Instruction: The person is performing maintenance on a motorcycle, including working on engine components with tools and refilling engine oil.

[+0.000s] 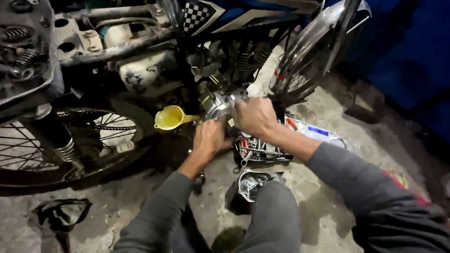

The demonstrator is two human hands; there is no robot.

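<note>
A motorcycle stands on a concrete floor, its silver engine case at the middle of the view. My right hand is closed over the right side of the engine case, fingers wrapped on something I cannot make out. Just below and to the left, my left hand presses against the lower part of the engine, fingers hidden behind it. A yellow funnel sticks out of the engine to the left of my hands. Both arms wear grey sleeves.
A tray of tools lies on the floor under my right forearm. A detached metal engine cover rests by my knee. The rear wheel is at left, the front wheel at upper right, a black strap at lower left.
</note>
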